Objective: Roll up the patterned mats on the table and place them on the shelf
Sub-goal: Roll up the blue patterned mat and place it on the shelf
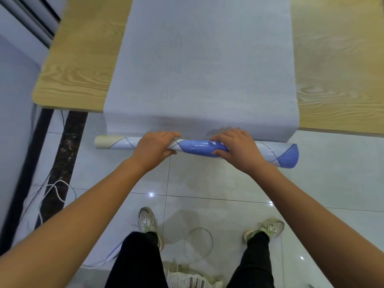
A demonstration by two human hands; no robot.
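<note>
**While a long pale mat (203, 59) lies over a light wood-grain table (79, 65), two hands wind up its near end**

Seen from a head-worn camera looking down, a person stands on glossy white floor tiles (207, 183) with both bare arms reaching up the frame. Across the middle of the frame they hold a tight horizontal roll (197, 147) of the mat, glossy, with blue and white patches crossed by thin dark lines. The roll hangs just below the table's near edge, off the tabletop. The rest of the mat lies flat, plain pale side up, and runs to the top of the frame.

The left hand (154, 147) grips the roll left of centre, with its fingers curled over the top. The right hand (232, 148) grips it right of centre in the same way, thumb on the near side. A short blue stretch of the roll shows between them. The roll's cream left end and blue right end stick out well past both hands.

Rolling appears to be at an early stage, since most of the mat is unrolled. The next move calls for turning the roll up onto the tabletop and away from the person. Even pressure from both hands would keep the ends from spiralling out. No shelf is in view.

White cables (52, 190) trail on the floor at lower left.
</note>
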